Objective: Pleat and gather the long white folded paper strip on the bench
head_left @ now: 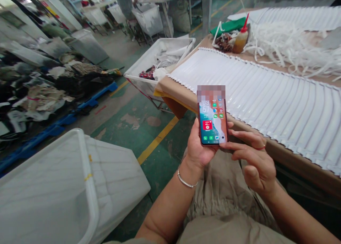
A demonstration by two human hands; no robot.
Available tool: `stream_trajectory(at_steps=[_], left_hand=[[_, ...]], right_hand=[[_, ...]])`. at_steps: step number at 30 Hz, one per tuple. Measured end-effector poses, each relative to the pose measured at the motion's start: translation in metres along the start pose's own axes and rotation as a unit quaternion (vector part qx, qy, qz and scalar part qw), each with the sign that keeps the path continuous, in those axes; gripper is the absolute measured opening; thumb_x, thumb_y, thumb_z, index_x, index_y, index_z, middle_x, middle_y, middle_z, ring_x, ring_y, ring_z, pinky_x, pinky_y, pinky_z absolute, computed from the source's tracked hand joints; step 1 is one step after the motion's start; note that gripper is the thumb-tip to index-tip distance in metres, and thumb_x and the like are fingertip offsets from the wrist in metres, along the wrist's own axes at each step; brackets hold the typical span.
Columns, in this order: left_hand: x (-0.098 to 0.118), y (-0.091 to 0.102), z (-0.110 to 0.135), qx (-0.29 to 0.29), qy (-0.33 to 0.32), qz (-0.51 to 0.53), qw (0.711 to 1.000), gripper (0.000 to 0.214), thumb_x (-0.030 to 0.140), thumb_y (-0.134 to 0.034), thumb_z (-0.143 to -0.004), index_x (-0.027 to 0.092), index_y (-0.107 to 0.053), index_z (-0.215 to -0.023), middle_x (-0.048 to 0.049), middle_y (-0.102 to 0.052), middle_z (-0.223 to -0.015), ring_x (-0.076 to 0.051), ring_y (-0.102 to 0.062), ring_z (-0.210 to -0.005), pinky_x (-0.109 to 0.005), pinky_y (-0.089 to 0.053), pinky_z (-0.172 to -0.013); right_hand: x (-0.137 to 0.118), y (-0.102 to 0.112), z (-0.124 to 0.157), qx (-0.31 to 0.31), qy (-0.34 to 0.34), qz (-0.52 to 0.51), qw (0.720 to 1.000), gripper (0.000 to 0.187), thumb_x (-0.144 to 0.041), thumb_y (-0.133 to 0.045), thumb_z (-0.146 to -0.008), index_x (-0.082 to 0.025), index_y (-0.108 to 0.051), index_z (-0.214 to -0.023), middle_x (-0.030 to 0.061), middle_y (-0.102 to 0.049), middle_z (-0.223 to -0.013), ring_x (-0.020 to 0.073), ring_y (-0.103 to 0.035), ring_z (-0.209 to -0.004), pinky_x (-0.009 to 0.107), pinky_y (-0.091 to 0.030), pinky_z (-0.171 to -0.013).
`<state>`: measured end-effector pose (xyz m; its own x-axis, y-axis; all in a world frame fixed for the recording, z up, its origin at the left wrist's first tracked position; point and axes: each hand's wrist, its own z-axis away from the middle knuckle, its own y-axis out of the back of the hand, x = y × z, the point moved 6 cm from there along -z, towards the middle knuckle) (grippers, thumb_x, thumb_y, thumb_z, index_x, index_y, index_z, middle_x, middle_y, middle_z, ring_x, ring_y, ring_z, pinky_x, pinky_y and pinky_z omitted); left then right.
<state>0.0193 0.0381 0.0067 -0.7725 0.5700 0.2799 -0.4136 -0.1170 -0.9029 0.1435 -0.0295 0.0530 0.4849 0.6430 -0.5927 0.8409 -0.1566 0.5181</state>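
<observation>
Smartphone [212, 125] held in left fingers [230, 124], right fingers [229, 145] (loosely spread) at its lower corner

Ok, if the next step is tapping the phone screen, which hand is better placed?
Right, most likely: the right hand looks free, with one outstretched finger at the lower right corner of the phone. The left hand is taken up holding the phone from below.

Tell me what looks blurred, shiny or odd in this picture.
Head view: a pixelated block covers the top of the phone; head view: the blue pallet in the background looks soft; head view: faint glints show on the white ribbed sheet.
</observation>
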Motion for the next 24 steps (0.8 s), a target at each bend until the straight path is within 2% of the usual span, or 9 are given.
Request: stream_trajectory(at_steps=[4,8,10,12,14,17,20,22,24], left_hand=[[0.0,0.002,0.001,-0.024,0.006,0.004,1.0,0.076,0.065,-0.026,-0.101,0.008,-0.062,-0.138,-0.0195,-0.075,-0.115,-0.027,-0.072,-0.092,-0.036,-0.055,-0.078],[0.002,0.005,0.001,-0.02,0.008,0.004,1.0,0.077,0.067,-0.028,-0.101,0.007,-0.064,-0.134,-0.0204,-0.074,-0.116,-0.028,-0.072,-0.093,-0.035,-0.056,-0.073],[0.001,0.006,-0.001,-0.021,0.014,0.004,1.0,0.079,0.068,-0.028,-0.1,0.006,-0.066,-0.131,-0.0219,-0.074,-0.116,-0.029,-0.072,-0.093,-0.036,-0.058,-0.071],[0.0,0.007,-0.003,-0.03,0.02,0.0,0.999,0.08,0.068,-0.028,-0.1,0.004,-0.066,-0.129,-0.0236,-0.072,-0.119,-0.03,-0.071,-0.094,-0.039,-0.06,-0.068],[-0.004,0.006,-0.004,-0.043,0.022,-0.008,0.999,0.08,0.069,-0.032,-0.098,0.004,-0.066,-0.13,-0.0247,-0.072,-0.12,-0.03,-0.071,-0.094,-0.039,-0.061,-0.066],[-0.017,0.007,-0.006,-0.045,0.03,-0.023,0.998,0.079,0.071,-0.044,-0.094,0.004,-0.067,-0.129,-0.0251,-0.074,-0.113,-0.031,-0.073,-0.09,-0.038,-0.06,-0.064],[-0.033,0.017,-0.011,-0.009,0.042,-0.042,0.998,0.073,0.068,-0.047,-0.095,0.004,-0.072,-0.121,-0.0263,-0.075,-0.109,-0.031,-0.073,-0.087,-0.037,-0.059,-0.06],[-0.042,0.024,-0.017,-0.003,0.065,-0.046,0.997,0.071,0.067,-0.048,-0.095,0.006,-0.075,-0.119,-0.026,-0.076,-0.108,-0.031,-0.074,-0.085,-0.037,-0.059,-0.059],[-0.048,0.027,-0.024,-0.019,0.101,-0.052,0.993,0.069,0.067,-0.052,-0.094,0.007,-0.075,-0.119,-0.0252,-0.076,-0.11,-0.032,-0.073,-0.089,-0.039,-0.06,-0.063]], right_hand=[[-0.003,0.0,0.001,0.009,-0.008,-0.012,1.0,0.043,-0.049,-0.034,-0.106,-0.023,-0.062,-0.087,0.0063,-0.077,-0.108,0.0358,-0.055,-0.131,0.062,-0.036,-0.108],[-0.003,0.004,0.001,0.012,-0.011,-0.014,1.0,0.042,-0.048,-0.035,-0.106,-0.023,-0.063,-0.088,0.0072,-0.076,-0.11,0.0353,-0.054,-0.131,0.063,-0.034,-0.109],[0.0,0.008,0.0,0.025,-0.018,-0.021,0.999,0.036,-0.043,-0.039,-0.105,-0.022,-0.065,-0.091,0.008,-0.076,-0.112,0.0348,-0.055,-0.13,0.061,-0.037,-0.107],[0.007,0.014,-0.003,0.066,-0.039,-0.024,0.997,0.025,-0.036,-0.047,-0.102,-0.022,-0.068,-0.098,0.0082,-0.076,-0.111,0.0326,-0.059,-0.124,0.057,-0.043,-0.104],[0.021,0.021,-0.008,0.117,-0.098,-0.015,0.988,0.02,-0.031,-0.054,-0.1,-0.023,-0.071,-0.108,0.0079,-0.074,-0.112,0.0278,-0.063,-0.115,0.05,-0.048,-0.1],[0.055,0.029,-0.019,0.158,-0.255,-0.036,0.953,0.034,-0.041,-0.055,-0.101,-0.025,-0.066,-0.129,0.0071,-0.07,-0.115,0.019,-0.065,-0.096,0.037,-0.053,-0.084],[0.088,0.03,-0.035,0.11,-0.398,-0.15,0.898,0.055,-0.06,-0.046,-0.101,-0.024,-0.059,-0.14,0.0071,-0.07,-0.111,0.0147,-0.06,-0.076,0.03,-0.048,-0.064],[0.099,0.032,-0.048,0.055,-0.437,-0.199,0.875,0.062,-0.066,-0.042,-0.1,-0.02,-0.064,-0.136,0.0065,-0.071,-0.103,0.0141,-0.056,-0.072,0.03,-0.045,-0.063],[0.106,0.04,-0.06,0.019,-0.442,-0.202,0.874,0.063,-0.068,-0.043,-0.099,-0.018,-0.071,-0.124,0.0055,-0.071,-0.095,0.0145,-0.055,-0.075,0.031,-0.044,-0.069]])
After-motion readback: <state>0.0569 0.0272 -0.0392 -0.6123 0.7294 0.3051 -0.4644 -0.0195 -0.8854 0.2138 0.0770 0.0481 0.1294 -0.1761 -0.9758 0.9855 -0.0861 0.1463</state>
